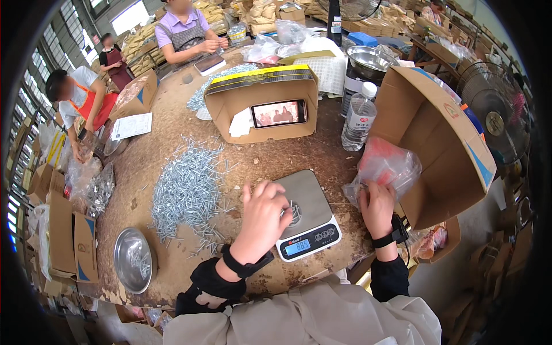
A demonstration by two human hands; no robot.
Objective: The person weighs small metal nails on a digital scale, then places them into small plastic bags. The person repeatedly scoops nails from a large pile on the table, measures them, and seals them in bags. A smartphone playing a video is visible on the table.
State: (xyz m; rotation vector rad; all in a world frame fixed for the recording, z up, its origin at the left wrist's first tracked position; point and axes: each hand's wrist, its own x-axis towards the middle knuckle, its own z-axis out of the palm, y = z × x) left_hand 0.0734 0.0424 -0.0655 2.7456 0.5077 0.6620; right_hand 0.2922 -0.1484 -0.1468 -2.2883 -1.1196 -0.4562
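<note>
Just beside the left hand (264, 210), at its thumb, a small cluster of metal fasteners (295, 214) sits on a scale (305, 192); its fingers curl loosely, and I cannot tell whether they grip any. Singly these should be light, stiff and slick, best pinched around the shank. The right hand (378, 210) has its fingers closed on the near edge of a clear, red-marked bag (391, 164), probably soft and slippery (I'd hold it by the rim). Left of the left fingers spreads a silvery pile (187, 190); beyond both hands, a phone (280, 114) leans inside a carton (227, 103).
</note>
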